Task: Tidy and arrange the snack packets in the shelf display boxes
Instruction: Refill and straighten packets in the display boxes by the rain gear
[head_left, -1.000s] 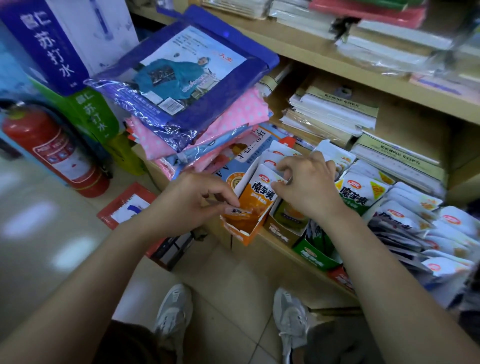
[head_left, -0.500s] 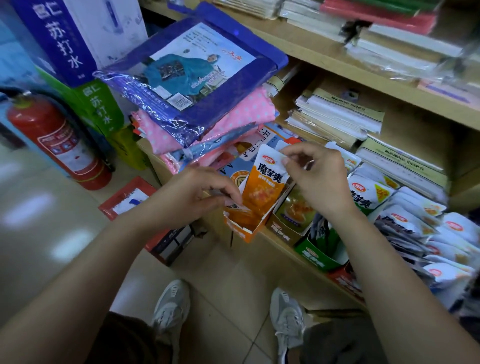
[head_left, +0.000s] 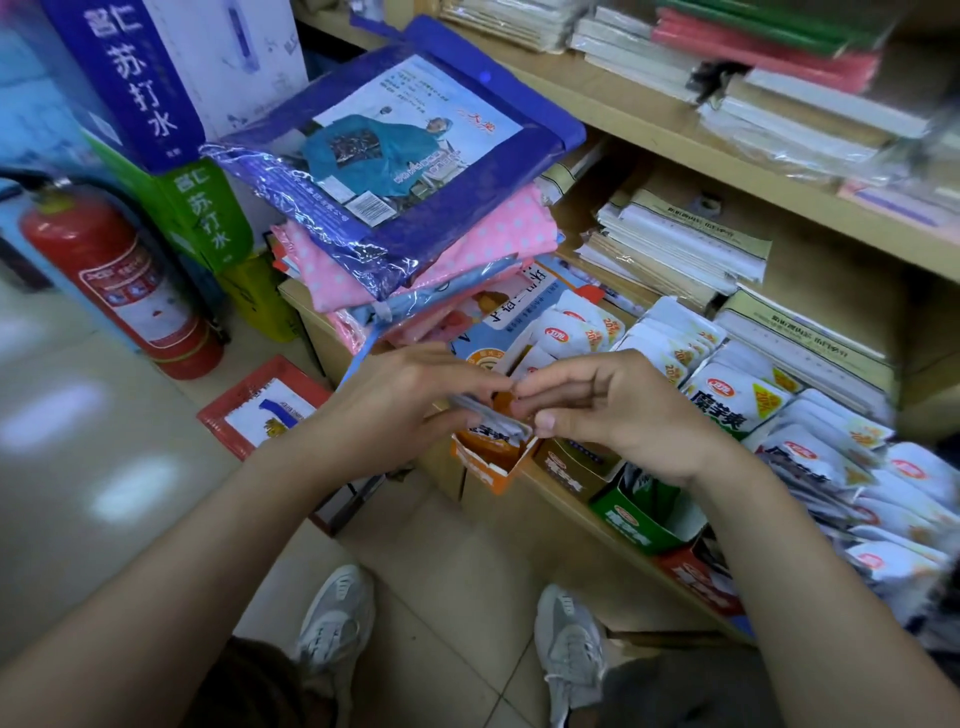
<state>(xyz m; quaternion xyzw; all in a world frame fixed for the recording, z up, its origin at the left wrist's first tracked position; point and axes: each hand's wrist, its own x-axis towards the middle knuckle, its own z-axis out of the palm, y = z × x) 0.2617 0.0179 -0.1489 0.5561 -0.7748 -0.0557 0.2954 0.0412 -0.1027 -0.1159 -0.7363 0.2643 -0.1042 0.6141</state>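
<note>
An orange display box (head_left: 485, 470) sits at the shelf's front edge. Over its open top both hands meet on one orange-and-white snack packet (head_left: 493, 428), which lies tilted nearly flat. My left hand (head_left: 410, 402) pinches its left edge. My right hand (head_left: 615, 410) pinches its right end between thumb and fingers. More white packets (head_left: 571, 330) stand behind in the same box. To the right are a brown box (head_left: 569, 470), a green box (head_left: 641, 517) and a red box (head_left: 698, 577). Several loose white packets (head_left: 737, 400) are piled beside them.
A stack of bagged raincoats (head_left: 410, 156) overhangs the shelf just left of the boxes. Stacked notebooks (head_left: 675, 249) fill the back of the shelf. A fire extinguisher (head_left: 114, 275) and a red packet (head_left: 260, 410) are on the floor at left.
My right hand had lifted the orange packet upright out of the box. Now the packet is lowered and laid nearly flat over the box, with both hands closed together on it.
</note>
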